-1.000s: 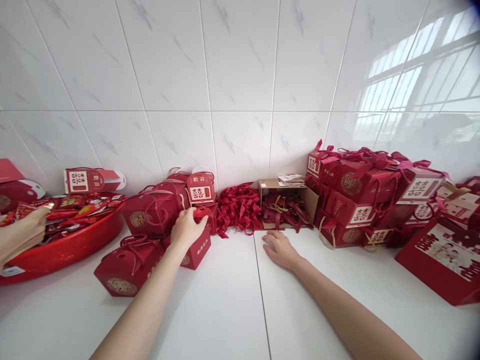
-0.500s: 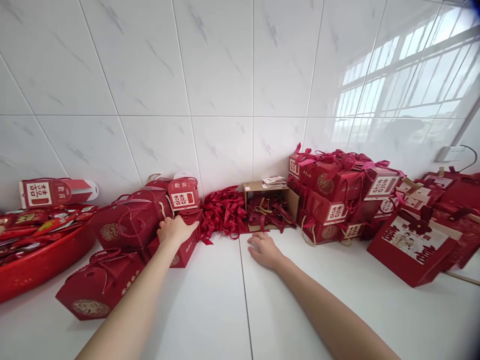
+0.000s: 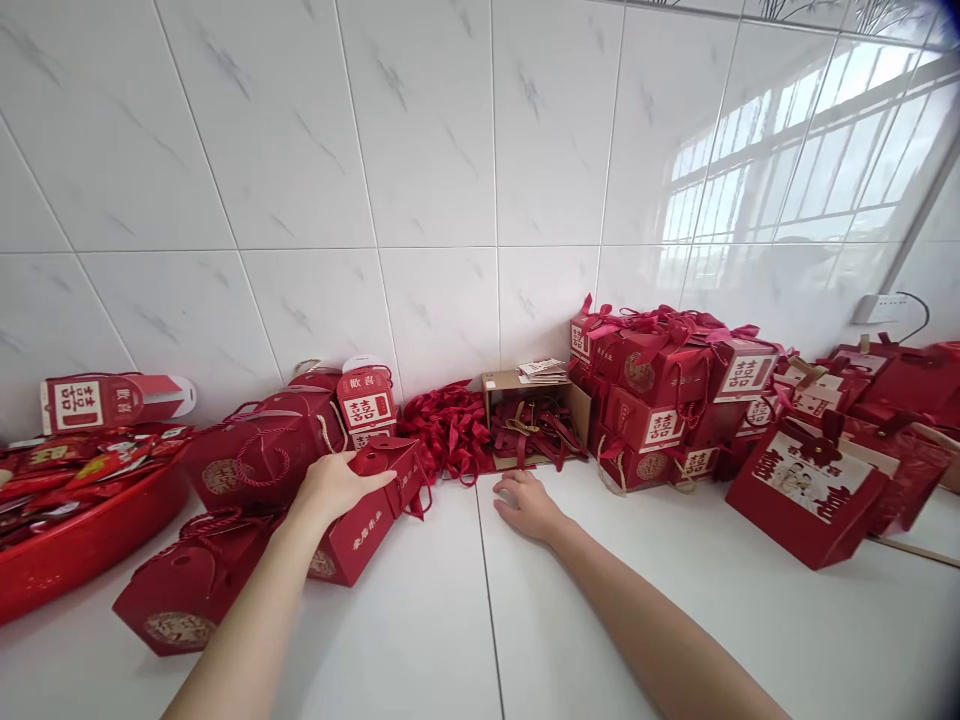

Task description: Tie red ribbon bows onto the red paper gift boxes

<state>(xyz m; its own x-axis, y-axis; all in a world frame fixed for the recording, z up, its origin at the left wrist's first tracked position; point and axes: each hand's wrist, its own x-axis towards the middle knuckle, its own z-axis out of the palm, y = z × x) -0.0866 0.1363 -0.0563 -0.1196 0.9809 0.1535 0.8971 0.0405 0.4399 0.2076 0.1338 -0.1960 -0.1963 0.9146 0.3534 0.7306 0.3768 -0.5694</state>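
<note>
My left hand grips the top of a small red gift box with gold lettering, which is tilted with its near end low on the white counter. Around it lie larger red handle boxes, one of them on its side in front. My right hand lies flat on the counter with fingers spread, just before an open cardboard box of dark red ribbons. A heap of red ribbon bows sits between the two hands, against the wall.
A red basin of red packets stands at the left. A stack of ribboned red boxes fills the right rear. Flat red bags lean at the far right. The white tiled wall closes the back.
My left hand has closed on the small red box and pulled it toward me, tilting it. The view has swung right; another person's hand at the far left is out of sight.
</note>
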